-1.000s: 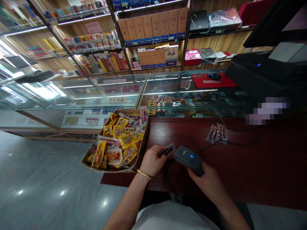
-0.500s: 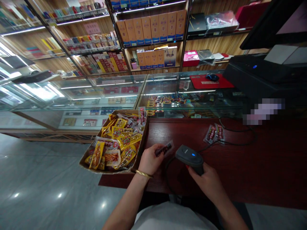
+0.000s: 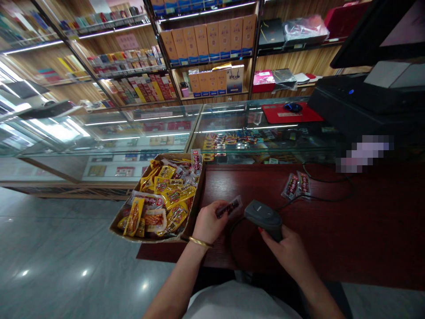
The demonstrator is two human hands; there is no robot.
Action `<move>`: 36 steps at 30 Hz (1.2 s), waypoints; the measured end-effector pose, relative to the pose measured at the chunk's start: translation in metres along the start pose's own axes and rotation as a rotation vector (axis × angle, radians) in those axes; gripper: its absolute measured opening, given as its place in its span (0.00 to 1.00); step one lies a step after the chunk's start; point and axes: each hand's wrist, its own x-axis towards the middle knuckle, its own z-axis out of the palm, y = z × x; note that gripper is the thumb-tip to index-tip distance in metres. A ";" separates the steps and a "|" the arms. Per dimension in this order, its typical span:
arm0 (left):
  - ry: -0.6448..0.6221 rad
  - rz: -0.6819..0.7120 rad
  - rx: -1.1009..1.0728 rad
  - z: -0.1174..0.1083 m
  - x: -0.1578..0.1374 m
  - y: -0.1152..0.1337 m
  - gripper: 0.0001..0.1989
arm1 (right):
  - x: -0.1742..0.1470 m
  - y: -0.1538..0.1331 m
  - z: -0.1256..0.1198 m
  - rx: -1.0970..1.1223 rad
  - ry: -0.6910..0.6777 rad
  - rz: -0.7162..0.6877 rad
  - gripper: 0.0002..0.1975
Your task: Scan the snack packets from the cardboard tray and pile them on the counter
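A dark reddish-brown wooden tabletop (image 3: 332, 241), glossy and finely grained, carries the things. At its left edge stands an open cardboard carton (image 3: 196, 204), heaped with yellow and clear packets; it covers most of that edge and appears to jut past it, while the near left corner shows below. Right of the middle, toward the far edge, two small clear packets with dark contents (image 3: 291, 186) lie side by side, touching. A thin black cable (image 3: 286, 205) passes their near ends and curves toward the far edge.
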 end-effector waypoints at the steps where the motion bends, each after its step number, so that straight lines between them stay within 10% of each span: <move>1: 0.002 0.005 0.008 0.000 0.000 0.000 0.13 | 0.000 0.000 0.000 0.000 -0.001 -0.003 0.14; 12: -0.064 -0.076 -0.122 0.061 0.075 -0.017 0.17 | -0.005 0.002 -0.006 0.031 0.053 0.012 0.15; 23: -0.369 0.072 -0.011 0.156 0.129 0.033 0.29 | -0.013 -0.003 -0.023 -0.007 0.142 0.088 0.17; 31: -0.098 0.171 0.299 0.021 0.116 0.051 0.18 | -0.003 -0.008 -0.008 -0.014 0.080 0.073 0.16; 36: 0.182 -0.046 0.721 -0.078 0.149 0.067 0.16 | 0.002 -0.018 0.003 0.045 0.015 0.023 0.16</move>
